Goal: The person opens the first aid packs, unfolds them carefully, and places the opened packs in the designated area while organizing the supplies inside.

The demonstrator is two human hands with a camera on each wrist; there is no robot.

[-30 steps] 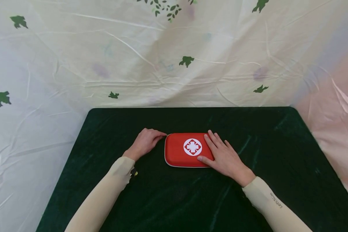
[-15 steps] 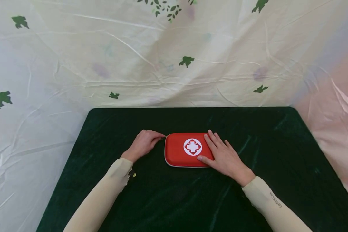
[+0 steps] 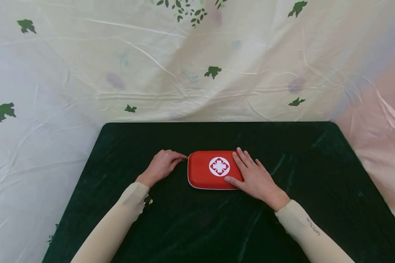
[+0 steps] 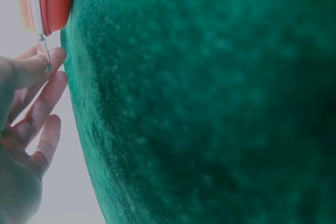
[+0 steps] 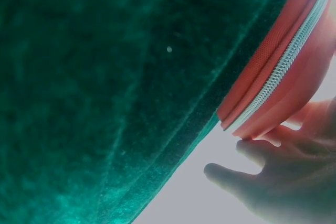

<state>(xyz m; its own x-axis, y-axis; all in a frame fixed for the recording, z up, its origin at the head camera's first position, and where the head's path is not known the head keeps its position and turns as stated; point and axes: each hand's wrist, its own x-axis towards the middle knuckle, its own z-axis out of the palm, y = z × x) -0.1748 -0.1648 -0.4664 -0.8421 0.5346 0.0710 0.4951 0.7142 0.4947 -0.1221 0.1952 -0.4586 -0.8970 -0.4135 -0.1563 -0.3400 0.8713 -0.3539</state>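
A red zip case (image 3: 200, 171) with a white cross emblem lies flat on the dark green cloth. My left hand (image 3: 160, 166) is at its left end, thumb and forefinger pinching the metal zipper pull (image 4: 43, 51); the other fingers are loosely bent in the left wrist view. Across the case's right end rests my right hand (image 3: 255, 179), fingers spread and fairly straight. Along the side runs a pale zipper (image 5: 286, 59), its teeth meshed where the right wrist view shows them. The right end of the lid is hidden under the right hand.
The green velvet cloth (image 3: 197, 226) covers a table with rounded far corners. Behind it hangs a pale curtain (image 3: 151, 73) with green leaf prints, and more fabric hangs at both sides. A dark wrist camera (image 3: 148, 200) shows below the left cuff.
My left hand has moved slightly toward me, down the case's left end, with the zipper pull in its pinch. The right hand and the case stay in place.
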